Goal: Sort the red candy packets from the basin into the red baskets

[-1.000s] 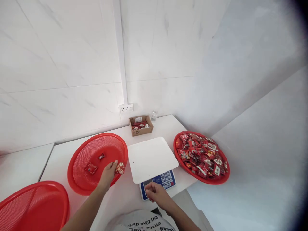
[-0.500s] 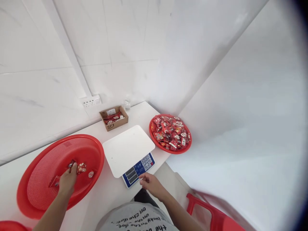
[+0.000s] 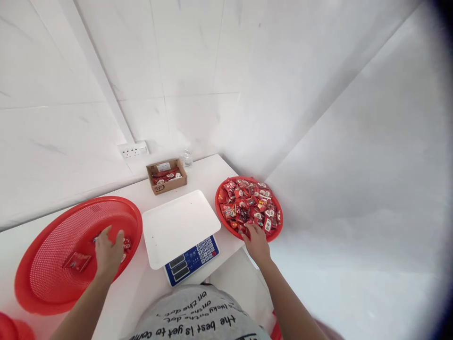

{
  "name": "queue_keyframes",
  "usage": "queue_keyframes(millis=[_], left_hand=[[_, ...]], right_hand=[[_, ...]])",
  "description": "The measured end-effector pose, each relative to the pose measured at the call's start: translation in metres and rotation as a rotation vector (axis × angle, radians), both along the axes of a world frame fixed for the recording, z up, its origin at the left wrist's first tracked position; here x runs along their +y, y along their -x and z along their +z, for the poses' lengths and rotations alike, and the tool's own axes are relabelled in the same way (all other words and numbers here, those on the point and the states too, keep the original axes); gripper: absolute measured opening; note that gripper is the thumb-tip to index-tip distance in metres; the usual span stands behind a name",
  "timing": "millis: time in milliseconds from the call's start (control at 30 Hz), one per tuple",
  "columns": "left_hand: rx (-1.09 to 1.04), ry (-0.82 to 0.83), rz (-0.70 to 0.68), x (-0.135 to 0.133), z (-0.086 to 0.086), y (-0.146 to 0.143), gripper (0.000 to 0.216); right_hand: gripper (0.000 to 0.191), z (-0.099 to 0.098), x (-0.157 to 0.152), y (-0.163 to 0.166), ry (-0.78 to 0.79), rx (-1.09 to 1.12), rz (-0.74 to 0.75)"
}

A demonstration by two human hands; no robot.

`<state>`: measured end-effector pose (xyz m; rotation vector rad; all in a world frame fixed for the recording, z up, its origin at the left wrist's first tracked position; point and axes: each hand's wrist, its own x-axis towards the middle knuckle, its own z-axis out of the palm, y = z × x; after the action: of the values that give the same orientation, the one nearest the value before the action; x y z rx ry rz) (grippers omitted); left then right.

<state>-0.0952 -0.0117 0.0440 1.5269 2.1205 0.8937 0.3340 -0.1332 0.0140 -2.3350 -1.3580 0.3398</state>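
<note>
My left hand (image 3: pixel 109 252) hovers inside the large red mesh basket (image 3: pixel 26 283), thumb and fingers apart, nothing visible in it. A red packet (image 3: pixel 78 261) lies on the basket's bottom, and a few more sit partly hidden behind the hand. At the near edge of the round red basket (image 3: pixel 281 227) on the right, my right hand (image 3: pixel 258 244) reaches its spread fingers onto a heap of small red wrapped packets (image 3: pixel 247 205). Between the two baskets is a scale with a bare white tray (image 3: pixel 180 229) and a blue keypad panel (image 3: pixel 193 259).
A small cardboard box (image 3: pixel 170 187) with red packets stands by the wall, beside a clear container (image 3: pixel 187 159). A socket (image 3: pixel 132 150) is on the wall. Part of another red object (image 3: pixel 14 328) shows at the lower left, and a red stool (image 3: pixel 276 328) at the lower right.
My right hand has moved from beside the scale's panel to the packet heap. My left hand has opened from its pinch in the mesh basket. The view has shifted slightly.
</note>
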Motion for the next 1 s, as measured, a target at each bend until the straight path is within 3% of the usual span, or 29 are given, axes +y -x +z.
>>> queue_keyframes(millis=[100, 233, 367, 500, 700, 1000], left_hand=[[0.013, -0.041, -0.072, -0.008, 0.004, -0.04, 0.051], [-0.02, -0.192, -0.276, -0.027, -0.009, -0.087, 0.043], [-0.046, -0.153, -0.387, -0.048, -0.02, -0.117, 0.04], [-0.032, -0.093, -0.43, -0.057, -0.021, -0.134, 0.036], [-0.055, 0.052, -0.463, -0.056, -0.013, -0.15, 0.036], [-0.173, 0.079, -0.554, -0.059, -0.004, -0.178, 0.027]], right_hand=[[0.041, -0.012, 0.007, -0.013, 0.035, -0.083, 0.062], [0.045, -0.021, 0.018, -0.021, 0.052, -0.154, 0.129], [0.04, -0.018, 0.028, -0.033, 0.035, -0.124, 0.202], [0.034, -0.012, 0.036, -0.05, -0.076, -0.049, 0.232], [0.039, -0.001, 0.041, -0.073, -0.224, 0.093, 0.082], [0.044, 0.02, 0.048, -0.083, -0.351, 0.238, -0.156]])
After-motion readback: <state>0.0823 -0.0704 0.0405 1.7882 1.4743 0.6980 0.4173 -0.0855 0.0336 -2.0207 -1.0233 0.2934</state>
